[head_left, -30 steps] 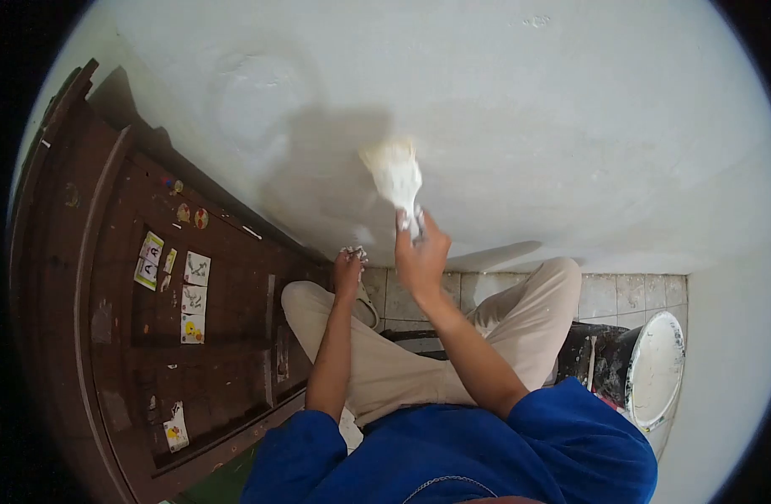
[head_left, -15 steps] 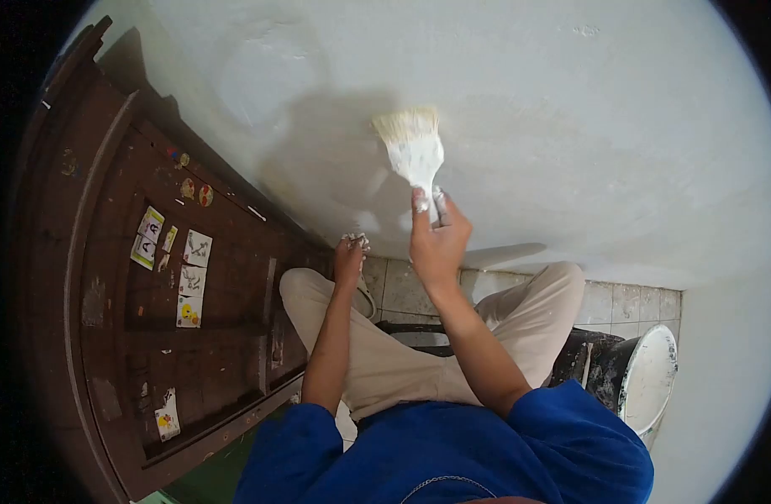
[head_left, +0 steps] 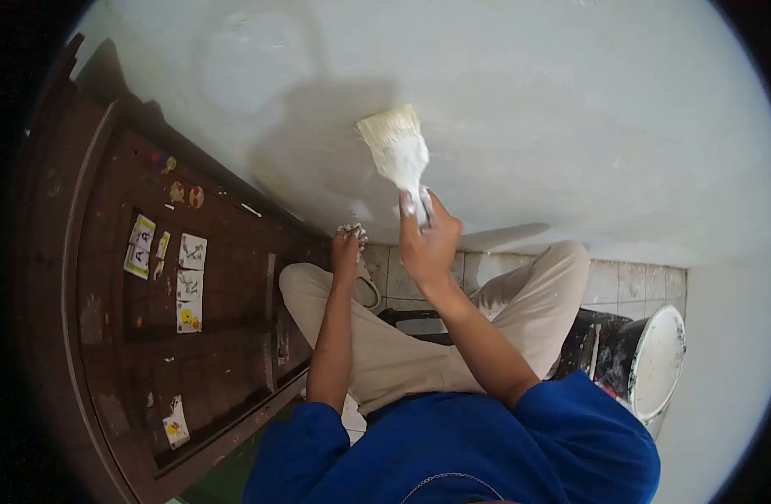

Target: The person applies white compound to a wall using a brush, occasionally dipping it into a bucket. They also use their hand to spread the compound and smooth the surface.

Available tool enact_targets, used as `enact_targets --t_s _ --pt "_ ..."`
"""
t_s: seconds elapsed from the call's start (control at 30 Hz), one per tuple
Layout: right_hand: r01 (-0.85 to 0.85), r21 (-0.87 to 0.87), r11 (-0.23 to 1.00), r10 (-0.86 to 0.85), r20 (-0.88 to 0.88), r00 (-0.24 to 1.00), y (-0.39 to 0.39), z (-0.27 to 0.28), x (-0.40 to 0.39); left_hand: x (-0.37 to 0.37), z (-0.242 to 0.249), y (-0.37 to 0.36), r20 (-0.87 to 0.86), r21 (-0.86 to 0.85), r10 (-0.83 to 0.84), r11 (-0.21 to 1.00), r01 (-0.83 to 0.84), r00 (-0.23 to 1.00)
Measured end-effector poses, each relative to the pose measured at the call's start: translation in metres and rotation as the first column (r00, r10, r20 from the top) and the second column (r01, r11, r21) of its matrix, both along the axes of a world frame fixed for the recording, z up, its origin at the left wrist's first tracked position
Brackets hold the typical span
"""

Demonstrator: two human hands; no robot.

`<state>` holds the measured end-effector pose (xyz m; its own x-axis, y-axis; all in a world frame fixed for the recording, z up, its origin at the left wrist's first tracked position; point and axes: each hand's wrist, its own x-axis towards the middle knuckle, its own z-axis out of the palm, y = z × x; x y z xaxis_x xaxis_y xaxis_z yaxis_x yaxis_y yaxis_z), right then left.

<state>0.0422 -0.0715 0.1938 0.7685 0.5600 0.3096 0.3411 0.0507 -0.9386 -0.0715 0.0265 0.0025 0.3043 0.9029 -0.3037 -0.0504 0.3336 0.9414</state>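
The brown panel [head_left: 234,344] stands at nine o'clock, bearing cards [head_left: 191,286]. Near centre, the left hand [head_left: 347,249] has white-smeared fingers, seemingly curled; I cannot tell whether they grasp anything. At twelve, before the wall [head_left: 570,151], is the brush [head_left: 399,155], its handle gripped by the right hand [head_left: 431,244]. A bucket [head_left: 622,361] sits at four.

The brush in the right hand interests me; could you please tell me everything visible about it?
The brush is flat and broad: fibrous cream bristles, then a white-smeared body narrowing to a slim handle, its material hidden under that white. The right hand grips the handle. The brush tilts slightly left, bristles pointing away from the person, before the pale wall; whether the tips touch it is unclear.
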Motion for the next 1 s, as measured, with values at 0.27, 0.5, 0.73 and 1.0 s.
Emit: enact_targets --t_s 0.27,0.5,0.73,1.0 --pt "0.029 -0.550 0.835 -0.006 0.045 0.999 -0.059 -0.210 -0.008 -0.001 -0.011 0.001 0.033 -0.067 0.027 0.997 -0.024 0.999" --pt "-0.054 -0.640 0.766 -0.258 -0.383 0.887 -0.066 -0.229 0.006 0.001 -0.014 0.007 -0.098 -0.045 -0.031 0.999 0.026 0.995" --pt "0.029 -0.533 0.846 -0.221 -0.301 0.928 -0.047 -0.223 -0.002 0.006 -0.018 0.008 -0.071 -0.048 -0.028 0.999 0.025 0.997" --pt "0.103 -0.280 0.954 -0.224 -0.443 0.868 -0.027 -0.170 -0.019 0.004 -0.023 0.009 -0.036 -0.042 -0.073 0.997 0.072 0.997"
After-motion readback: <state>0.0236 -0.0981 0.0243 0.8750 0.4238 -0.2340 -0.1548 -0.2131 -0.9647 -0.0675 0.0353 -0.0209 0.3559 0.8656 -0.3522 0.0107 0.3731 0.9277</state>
